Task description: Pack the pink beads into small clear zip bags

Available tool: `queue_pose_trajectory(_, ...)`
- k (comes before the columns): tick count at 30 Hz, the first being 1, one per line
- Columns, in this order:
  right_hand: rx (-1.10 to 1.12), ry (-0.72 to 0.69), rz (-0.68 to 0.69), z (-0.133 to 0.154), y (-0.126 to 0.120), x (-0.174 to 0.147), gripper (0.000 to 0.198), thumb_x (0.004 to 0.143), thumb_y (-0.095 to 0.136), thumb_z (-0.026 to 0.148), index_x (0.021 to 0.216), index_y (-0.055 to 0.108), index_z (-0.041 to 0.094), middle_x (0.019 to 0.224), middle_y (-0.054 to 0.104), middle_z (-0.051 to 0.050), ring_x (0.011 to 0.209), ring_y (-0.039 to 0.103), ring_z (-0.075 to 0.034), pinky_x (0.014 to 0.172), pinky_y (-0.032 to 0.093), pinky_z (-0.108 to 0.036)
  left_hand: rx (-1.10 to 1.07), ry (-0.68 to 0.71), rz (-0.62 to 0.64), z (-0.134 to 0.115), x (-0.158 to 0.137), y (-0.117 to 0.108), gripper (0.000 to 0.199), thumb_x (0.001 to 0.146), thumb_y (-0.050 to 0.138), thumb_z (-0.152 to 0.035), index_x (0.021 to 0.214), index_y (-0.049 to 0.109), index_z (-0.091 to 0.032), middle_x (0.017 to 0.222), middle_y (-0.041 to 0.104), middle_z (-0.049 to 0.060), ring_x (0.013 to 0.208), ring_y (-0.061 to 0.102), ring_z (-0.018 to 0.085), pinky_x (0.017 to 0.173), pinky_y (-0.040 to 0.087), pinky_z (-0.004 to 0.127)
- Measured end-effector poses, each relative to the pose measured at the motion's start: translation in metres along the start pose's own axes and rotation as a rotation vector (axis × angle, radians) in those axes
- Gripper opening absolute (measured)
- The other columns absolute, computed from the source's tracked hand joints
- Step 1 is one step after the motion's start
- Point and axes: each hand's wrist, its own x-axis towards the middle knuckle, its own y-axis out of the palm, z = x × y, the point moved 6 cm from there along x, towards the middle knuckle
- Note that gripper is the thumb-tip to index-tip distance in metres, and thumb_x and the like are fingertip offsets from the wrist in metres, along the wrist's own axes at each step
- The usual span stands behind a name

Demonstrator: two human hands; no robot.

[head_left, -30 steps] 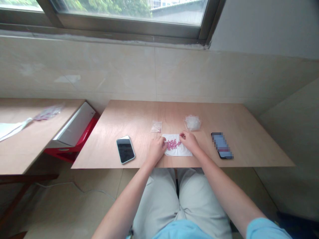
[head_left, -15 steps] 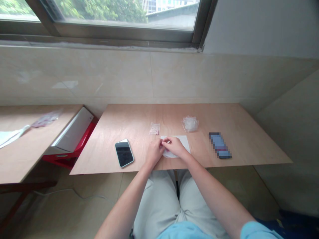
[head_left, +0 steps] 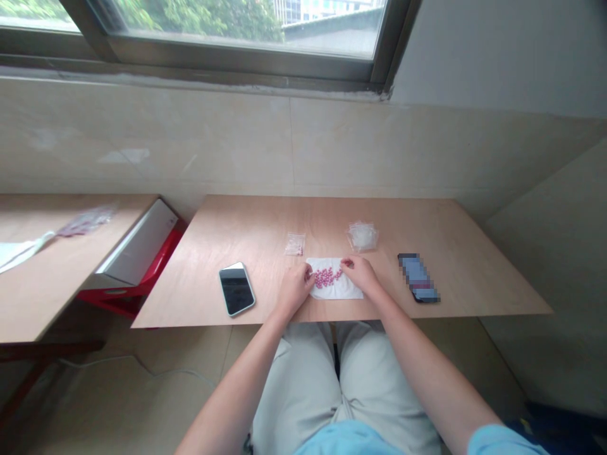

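Several small pink beads (head_left: 325,277) lie in a cluster on a white sheet (head_left: 339,292) near the table's front edge. At the sheet's left edge, my left hand (head_left: 296,285) has its fingers pinched together. Something small and pale shows at its fingertips, too small to name. My right hand (head_left: 361,274) is over the sheet's upper right, thumb and fingers closed beside the rightmost beads. What it holds, if anything, is hidden.
Behind the sheet lie a small clear bag (head_left: 294,244) and a stack of clear bags (head_left: 363,236). A phone (head_left: 237,291) is on the left, another phone (head_left: 419,278) on the right. A second table (head_left: 28,297) stands further left, with a red stool (head_left: 159,265) between.
My right hand has moved away from my left hand to the right, uncovering the pink beads on the sheet. My left hand has stayed nearly in place, still pinched.
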Motion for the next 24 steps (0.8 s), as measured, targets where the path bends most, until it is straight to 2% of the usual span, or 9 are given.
queue_pose_trajectory(8,-0.062,0.012,0.035,-0.002,0.012,0.007,0.012,0.081,0.064,0.017,0.086,0.074,0.019,0.084,0.075,-0.006,0.078,0.067,-0.019,0.075,0.047,-0.026,0.013,0.009,0.000,0.000,-0.001,0.000,0.006,0.083,0.059,-0.016,0.082,0.054,-0.020,0.080,0.061,0.002,0.076,0.055,0.019,0.070,0.037,0.029)
queue_pose_trajectory(17,0.061,0.046,0.015,-0.003,0.004,0.012,0.009,0.079,0.064,0.021,0.082,0.073,0.018,0.084,0.074,-0.007,0.080,0.067,-0.020,0.077,0.049,-0.029,0.023,0.018,-0.008,0.001,-0.001,0.000,0.007,0.084,0.059,-0.017,0.083,0.053,-0.021,0.080,0.060,0.001,0.076,0.055,0.019,0.070,0.038,0.029)
queue_pose_trajectory(20,0.164,0.051,0.002,0.009,0.006,0.009,0.016,0.084,0.059,0.027,0.086,0.070,0.016,0.084,0.073,-0.008,0.074,0.066,-0.019,0.071,0.051,-0.029,0.023,0.018,-0.006,0.000,-0.001,0.000,0.007,0.084,0.059,-0.016,0.083,0.054,-0.021,0.080,0.061,0.002,0.076,0.055,0.019,0.070,0.038,0.029)
queue_pose_trajectory(24,0.294,0.060,0.052,0.042,0.025,-0.002,0.026,0.089,0.055,0.036,0.092,0.069,0.015,0.075,0.071,-0.006,0.056,0.060,-0.015,0.055,0.049,-0.025,0.022,-0.006,0.008,0.002,0.000,0.002,0.005,0.084,0.061,-0.018,0.085,0.056,-0.020,0.080,0.062,0.002,0.077,0.056,0.019,0.070,0.038,0.029)
